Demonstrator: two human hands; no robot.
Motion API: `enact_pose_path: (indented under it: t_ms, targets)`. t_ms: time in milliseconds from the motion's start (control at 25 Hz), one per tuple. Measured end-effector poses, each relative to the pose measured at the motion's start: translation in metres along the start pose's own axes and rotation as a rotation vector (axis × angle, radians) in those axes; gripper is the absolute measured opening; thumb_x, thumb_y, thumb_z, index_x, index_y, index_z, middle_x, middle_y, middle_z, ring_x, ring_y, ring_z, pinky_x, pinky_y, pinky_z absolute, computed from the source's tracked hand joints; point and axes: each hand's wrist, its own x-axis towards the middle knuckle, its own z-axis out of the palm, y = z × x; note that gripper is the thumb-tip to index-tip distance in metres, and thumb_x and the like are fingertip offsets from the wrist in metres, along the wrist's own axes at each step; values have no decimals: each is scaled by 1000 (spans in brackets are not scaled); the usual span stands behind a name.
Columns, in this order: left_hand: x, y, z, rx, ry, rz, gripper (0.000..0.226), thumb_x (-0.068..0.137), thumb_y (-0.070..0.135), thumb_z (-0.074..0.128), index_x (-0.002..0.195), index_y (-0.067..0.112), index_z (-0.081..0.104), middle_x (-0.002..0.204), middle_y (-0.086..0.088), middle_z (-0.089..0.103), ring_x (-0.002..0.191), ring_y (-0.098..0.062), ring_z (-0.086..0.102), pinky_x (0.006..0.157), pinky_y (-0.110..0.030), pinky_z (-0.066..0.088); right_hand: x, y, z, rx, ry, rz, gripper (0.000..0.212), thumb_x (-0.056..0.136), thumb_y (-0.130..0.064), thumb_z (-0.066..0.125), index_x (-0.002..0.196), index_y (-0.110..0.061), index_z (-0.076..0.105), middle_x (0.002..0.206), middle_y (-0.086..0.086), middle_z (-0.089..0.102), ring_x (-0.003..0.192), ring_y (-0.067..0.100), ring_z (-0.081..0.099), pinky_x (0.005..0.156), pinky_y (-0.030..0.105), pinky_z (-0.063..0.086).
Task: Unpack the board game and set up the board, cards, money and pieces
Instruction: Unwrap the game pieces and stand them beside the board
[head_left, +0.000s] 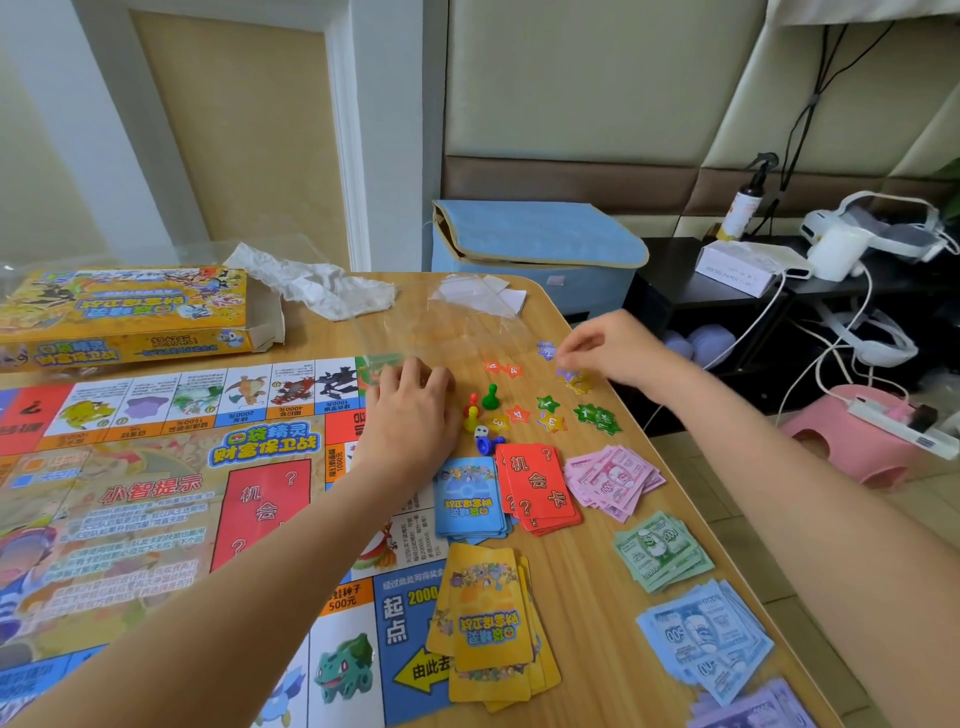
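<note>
A: At nine o'clock, what lies on the table (582, 582)?

B: Game box (122, 312) at the far left edge. Board (156, 499) unfolded beside it.

A: Left hand (410, 410)?

B: Palm down, fingers bent over the board's right edge, just beside the pawns (480, 410). Whether it grips anything: cannot tell; the fingertips are hidden.

A: Toward three o'clock?

B: Star tokens (550, 410) scattered; card decks (498, 561) and money piles (670, 561) sorted nearer the person. Right hand (608, 348) pinches a purple token (566, 373) at the table's right edge.

A: Hazards?

B: Tokens sit near the edge; a sweep of the right forearm could knock them, or the money, to the floor. The left hand could topple the upright pawns.

A: Unclear items?

B: A clear bag (457, 312) is hard to outline. The nearest purple notes (753, 712) are cut off at six o'clock.
</note>
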Motion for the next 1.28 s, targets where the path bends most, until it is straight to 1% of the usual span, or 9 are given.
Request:
enact_pose_path:
  t_ms: [80, 160, 280, 320, 480, 680, 1000, 1200, 1280]
  targets:
    - [1, 0, 0, 7, 2, 0, 35, 98, 39, 32, 121, 16, 48, 120, -6, 44, 113, -26, 38, 95, -35, 29, 11, -3, -6, 194, 68, 79, 13, 81, -5, 68, 71, -14, 67, 68, 1, 61, 61, 10, 49, 58, 21, 41]
    - [1, 0, 0, 13, 5, 3, 35, 99, 38, 31, 120, 16, 47, 120, -5, 44, 112, -26, 38, 94, -34, 29, 24, -4, -4, 236, 152, 145, 19, 83, -1, 65, 68, -14, 66, 68, 2, 59, 59, 11, 47, 54, 19, 40]
    - [2, 0, 1, 21, 4, 8, 35, 98, 38, 31, 121, 17, 46, 121, -5, 43, 112, -25, 38, 93, -33, 29, 34, -3, 6, 131, 243, 203, 3, 82, -7, 68, 82, -9, 68, 75, 1, 60, 64, 13, 51, 60, 21, 45]
    - [2, -1, 2, 17, 3, 7, 35, 98, 39, 31, 121, 17, 46, 121, -5, 43, 113, -25, 38, 94, -34, 29, 33, -2, 6, 41, 256, 158, 8, 82, -10, 69, 90, -9, 69, 81, 0, 60, 70, 12, 53, 65, 21, 45]
    - [1, -1, 1, 11, -6, 6, 35, 98, 39, 32, 121, 17, 46, 122, -5, 43, 114, -26, 38, 96, -35, 29, 10, -11, -4, -315, -95, -150, 7, 81, -18, 71, 86, -21, 70, 80, -15, 56, 71, 6, 48, 60, 16, 36]
    - [1, 0, 1, 3, 1, 5, 35, 98, 39, 33, 121, 16, 48, 121, -6, 44, 113, -26, 38, 95, -35, 29, -3, -9, -2, -434, -328, -223, 19, 79, -16, 73, 95, -26, 70, 93, -14, 53, 76, 4, 48, 72, 24, 42]
    - [0, -1, 1, 5, -1, 7, 35, 98, 39, 32, 120, 17, 48, 120, -5, 44, 113, -26, 38, 94, -34, 29, -2, -5, 3, -328, -349, -200, 15, 78, -12, 73, 81, -26, 67, 88, -7, 65, 76, 7, 58, 71, 21, 47]
    - [1, 0, 1, 7, -7, 4, 36, 98, 39, 32, 121, 17, 47, 121, -5, 44, 114, -26, 38, 96, -35, 29, 2, -10, 9, -405, -328, -229, 17, 79, -11, 72, 95, -15, 69, 87, -2, 65, 70, 6, 55, 65, 15, 44]
    - [1, 0, 1, 5, -7, 6, 35, 98, 38, 33, 121, 16, 47, 121, -6, 44, 113, -26, 38, 96, -35, 29, 4, -14, 12, -436, -314, -220, 16, 80, -11, 71, 96, -9, 70, 77, -6, 62, 67, 4, 55, 65, 16, 45]
